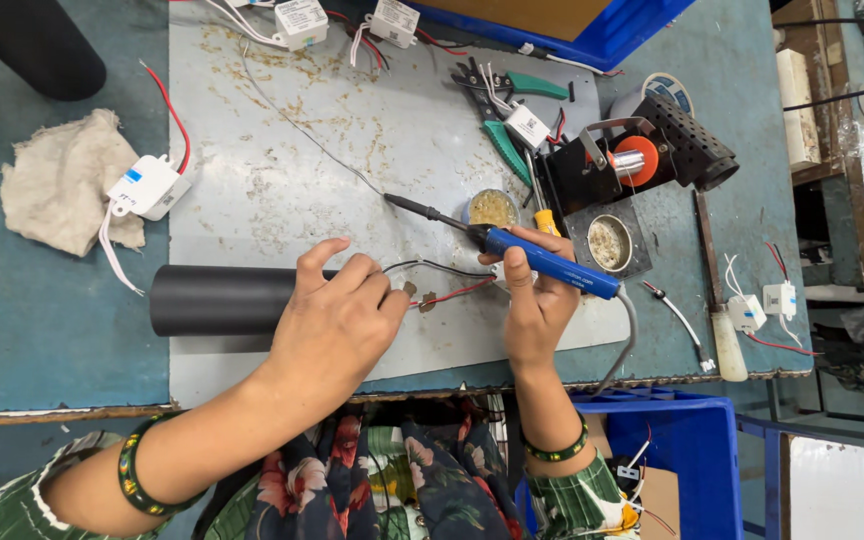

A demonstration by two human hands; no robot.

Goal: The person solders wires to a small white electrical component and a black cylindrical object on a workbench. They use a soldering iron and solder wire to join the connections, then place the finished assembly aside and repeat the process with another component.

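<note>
One head-worn camera looks steeply down, close over the workbench (282,150), from the person's seat.

A: What carries everything here?

B: A bench (42,330) with a blue-green top, and a scuffed grey metal sheet (282,150) laid over its middle. I'll place the rest from that sheet.

A: What lies on the sheet itself?

B: A black tube (217,298) along its near edge, a small round tin of yellowish paste (493,208) towards its right side, and green-handled pliers (507,110) at its far right corner.

A: And off the sheet?

B: To its left, a crumpled beige rag (57,180), with a white driver box (147,187) straddling the sheet's left edge. To its right, a black soldering stand (642,160) and two little white modules (764,305) with wires.
</note>
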